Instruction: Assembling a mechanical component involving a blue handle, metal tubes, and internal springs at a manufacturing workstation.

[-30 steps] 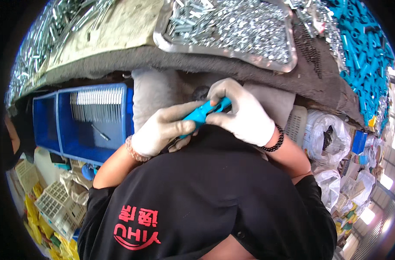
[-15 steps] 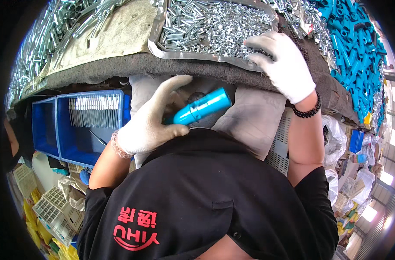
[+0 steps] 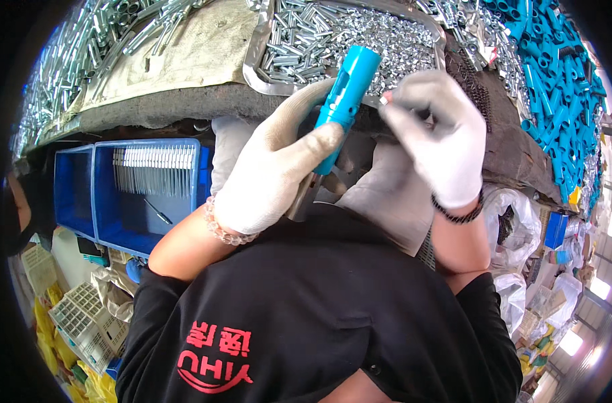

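Left hand [image 3: 273,164] grips one blue tube [image 3: 341,109]; right hand [image 3: 452,141] near one tray [image 3: 254,70].

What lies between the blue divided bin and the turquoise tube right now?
In the head view, the left hand, gripping the turquoise tube, lies between it and the blue divided bin, with grey fabric showing nearer the bin.

Narrow gap between blue tube [image 3: 351,84] and right hand [image 3: 454,144]; metal tray [image 3: 253,72] rim beyond. Bare cloth [image 3: 198,54] left of it, loose metal rods [image 3: 77,60] alongside.
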A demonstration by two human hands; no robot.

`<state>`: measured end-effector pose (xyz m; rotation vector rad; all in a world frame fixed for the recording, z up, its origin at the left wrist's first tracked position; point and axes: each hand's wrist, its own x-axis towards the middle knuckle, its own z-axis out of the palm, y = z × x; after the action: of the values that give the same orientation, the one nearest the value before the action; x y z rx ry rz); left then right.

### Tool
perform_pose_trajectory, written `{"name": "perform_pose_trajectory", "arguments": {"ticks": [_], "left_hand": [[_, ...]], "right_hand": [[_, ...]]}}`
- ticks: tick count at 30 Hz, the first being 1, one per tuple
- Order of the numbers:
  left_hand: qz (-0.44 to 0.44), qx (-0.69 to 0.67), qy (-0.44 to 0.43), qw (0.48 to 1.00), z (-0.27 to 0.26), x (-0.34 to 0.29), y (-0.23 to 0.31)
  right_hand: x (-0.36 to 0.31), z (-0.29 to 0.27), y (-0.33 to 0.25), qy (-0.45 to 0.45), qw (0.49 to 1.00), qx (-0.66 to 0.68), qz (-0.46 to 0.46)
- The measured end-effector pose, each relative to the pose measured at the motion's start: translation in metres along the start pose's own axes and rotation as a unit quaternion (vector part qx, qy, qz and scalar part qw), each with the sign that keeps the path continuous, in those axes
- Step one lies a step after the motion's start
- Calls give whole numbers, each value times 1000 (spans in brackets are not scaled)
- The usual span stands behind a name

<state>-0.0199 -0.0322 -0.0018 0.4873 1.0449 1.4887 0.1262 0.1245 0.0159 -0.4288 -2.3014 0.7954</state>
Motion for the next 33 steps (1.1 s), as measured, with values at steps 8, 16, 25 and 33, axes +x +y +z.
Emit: {"name": "perform_pose_trajectory", "arguments": {"ticks": [8,16,25,33], "left_hand": [[31,-33,-40,998,-4,4,-9],[116,135,-46,983,-22,-5,-26],[123,91,-9,988,-32,-15,-29],[20,73,78,994,-25,-16,-11]], "right_hand": [[-17,31,-12,60,980,-129,-142],[-34,36,-18,-5,890,397,222],[-19,34,-28,-132,832,370,391],[27,1,49,-73,971,-216,-65]]}}
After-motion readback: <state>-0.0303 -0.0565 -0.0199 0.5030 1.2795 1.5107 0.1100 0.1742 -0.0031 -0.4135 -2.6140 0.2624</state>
